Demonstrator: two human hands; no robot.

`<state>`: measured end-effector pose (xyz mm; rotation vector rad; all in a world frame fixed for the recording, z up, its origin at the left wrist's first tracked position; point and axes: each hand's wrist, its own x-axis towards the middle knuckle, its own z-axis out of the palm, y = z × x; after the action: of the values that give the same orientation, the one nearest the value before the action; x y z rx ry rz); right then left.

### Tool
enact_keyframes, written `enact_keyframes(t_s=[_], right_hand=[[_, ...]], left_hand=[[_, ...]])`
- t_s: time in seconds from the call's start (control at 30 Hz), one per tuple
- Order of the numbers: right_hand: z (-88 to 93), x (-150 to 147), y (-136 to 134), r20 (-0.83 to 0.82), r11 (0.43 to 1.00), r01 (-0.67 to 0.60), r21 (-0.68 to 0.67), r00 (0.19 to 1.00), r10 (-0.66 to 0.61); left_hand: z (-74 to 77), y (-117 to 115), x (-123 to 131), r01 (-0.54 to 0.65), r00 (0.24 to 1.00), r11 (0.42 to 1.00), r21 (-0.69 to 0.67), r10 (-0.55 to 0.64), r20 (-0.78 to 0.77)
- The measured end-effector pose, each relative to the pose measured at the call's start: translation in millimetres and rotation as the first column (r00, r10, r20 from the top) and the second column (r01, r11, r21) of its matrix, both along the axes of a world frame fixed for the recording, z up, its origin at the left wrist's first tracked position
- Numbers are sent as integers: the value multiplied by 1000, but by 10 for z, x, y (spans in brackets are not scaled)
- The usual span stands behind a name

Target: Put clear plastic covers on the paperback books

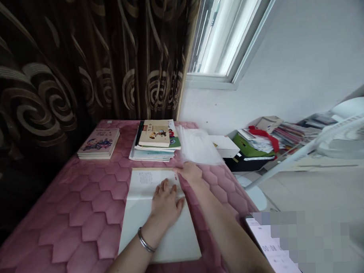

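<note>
An open book [161, 232] lies flat on the pink quilted cover, its far part bearing a small block of print and its near part blank. My left hand [165, 202], with silver bangles at the wrist, rests palm down on the pages, fingers spread and pointing away from me. At the book's far right corner, my right hand [189, 173] is closed, thumb and fingers on the edge. Whether it pinches a single page or the cover too, I cannot tell.
Behind the book stand a pile of books [154, 133] and a smaller stack [100, 143] at left. A translucent plastic sheet [197, 146] lies at right. Nearby are a phone [271, 245], a white fan [304, 148], a box of papers [250, 144] and a dark curtain [107, 55].
</note>
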<state>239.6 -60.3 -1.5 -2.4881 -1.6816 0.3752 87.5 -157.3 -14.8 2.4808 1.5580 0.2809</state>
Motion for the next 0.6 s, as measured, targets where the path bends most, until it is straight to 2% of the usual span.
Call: enact_keyframes(t_s=[0.2,0.37,0.43,0.5,0.6], right_hand=[[39,-23,40,-13,1000,24,0,1000,-24],[8,11,-101,-30,988,-145,62,989,147],[-14,32,-136,-48,983,-174,59,983,177],[-34,39,-131,-54,987,-152,55,986,155],[-53,13,-55,-32,998,-43,55,999,44]], left_hand=[[25,5,-8,3,1000,999,-36,-3,1],[12,5,-8,-3,1000,999,-49,4,13],[0,1,-8,-6,1000,999,-44,7,23],[-4,-5,-7,-7,1000,999,-45,8,26],[17,-11,-6,-8,1000,999,-53,10,25]])
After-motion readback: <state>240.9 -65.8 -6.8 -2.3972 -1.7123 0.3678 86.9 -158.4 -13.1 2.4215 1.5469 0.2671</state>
